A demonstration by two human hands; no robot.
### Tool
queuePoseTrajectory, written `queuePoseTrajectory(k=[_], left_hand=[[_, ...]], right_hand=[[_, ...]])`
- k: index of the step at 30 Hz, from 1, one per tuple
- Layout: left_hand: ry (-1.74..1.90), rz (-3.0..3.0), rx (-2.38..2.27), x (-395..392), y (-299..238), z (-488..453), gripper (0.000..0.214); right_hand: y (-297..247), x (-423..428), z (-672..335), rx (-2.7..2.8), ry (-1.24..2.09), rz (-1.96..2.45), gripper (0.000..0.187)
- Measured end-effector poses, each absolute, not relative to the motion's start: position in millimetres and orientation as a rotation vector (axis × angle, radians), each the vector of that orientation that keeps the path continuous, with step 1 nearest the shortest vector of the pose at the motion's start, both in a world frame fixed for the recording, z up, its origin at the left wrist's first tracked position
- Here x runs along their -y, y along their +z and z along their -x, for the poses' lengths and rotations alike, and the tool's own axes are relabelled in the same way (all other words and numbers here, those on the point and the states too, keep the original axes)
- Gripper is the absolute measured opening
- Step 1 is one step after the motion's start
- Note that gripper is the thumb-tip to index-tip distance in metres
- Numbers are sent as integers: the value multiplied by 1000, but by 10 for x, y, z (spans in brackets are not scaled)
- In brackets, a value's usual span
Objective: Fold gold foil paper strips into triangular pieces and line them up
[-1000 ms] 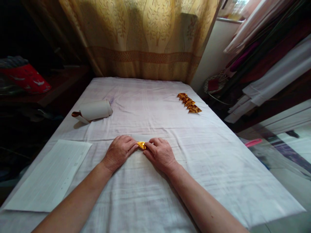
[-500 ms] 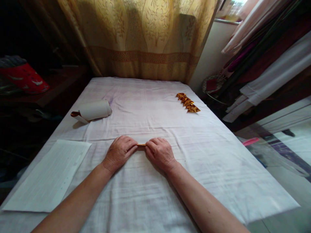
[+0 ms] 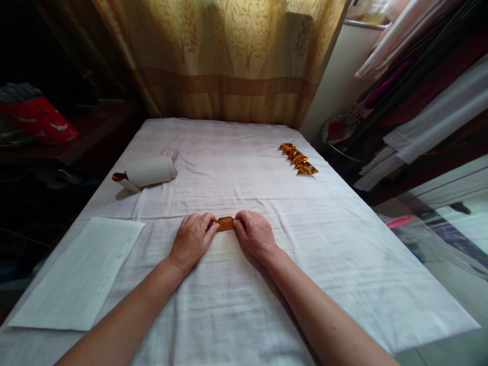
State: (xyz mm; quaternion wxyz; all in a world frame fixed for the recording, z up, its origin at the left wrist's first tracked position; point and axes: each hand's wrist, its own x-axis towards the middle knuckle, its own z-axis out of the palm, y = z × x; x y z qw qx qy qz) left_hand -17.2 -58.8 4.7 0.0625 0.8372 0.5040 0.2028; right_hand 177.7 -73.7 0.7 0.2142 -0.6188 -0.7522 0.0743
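Between my two hands is a small folded piece of gold foil paper (image 3: 226,223), its flat brown-gold face showing and its upper corners slanted. My left hand (image 3: 193,238) pinches its left end between thumb and fingers. At the right end, my right hand (image 3: 254,233) grips it the same way. Both hands are low over the white cloth (image 3: 236,295), near the middle of the table. Several folded gold foil pieces (image 3: 298,158) lie in a slanting row at the far right.
A roll of paper (image 3: 150,170), white outside and gold inside, lies at the left with its end curling out. Nearer me is a printed sheet (image 3: 80,277). Beyond the far edge hangs a gold curtain (image 3: 244,46); clothes (image 3: 427,117) hang at the right. A red container (image 3: 40,119) stands far left.
The foil paper was seen as a thin edge and now shows a broad flat face. My hands have shifted slightly apart and turned at the fingertips.
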Motion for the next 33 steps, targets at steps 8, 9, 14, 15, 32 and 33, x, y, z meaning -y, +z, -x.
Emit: queuePoseTrajectory(k=[8, 9, 14, 15, 32, 33], left_hand=[[494, -2549, -1664, 604, 76, 77, 12], [493, -2563, -1673, 607, 74, 71, 12], [520, -2619, -1681, 623, 48, 73, 13], [532, -2620, -1680, 624, 43, 78, 12], [502, -2575, -1627, 616, 13, 121, 21], [502, -2581, -1626, 617, 10, 120, 21]], right_hand=[[60, 714, -1749, 2119, 217, 1810, 16], [64, 710, -1746, 2121, 224, 1822, 16], [65, 691, -1739, 2111, 235, 1858, 13], [62, 690, -1739, 2110, 229, 1861, 13], [3, 772, -1708, 2286, 106, 1610, 38], [5, 791, -1697, 2341, 129, 1572, 42]])
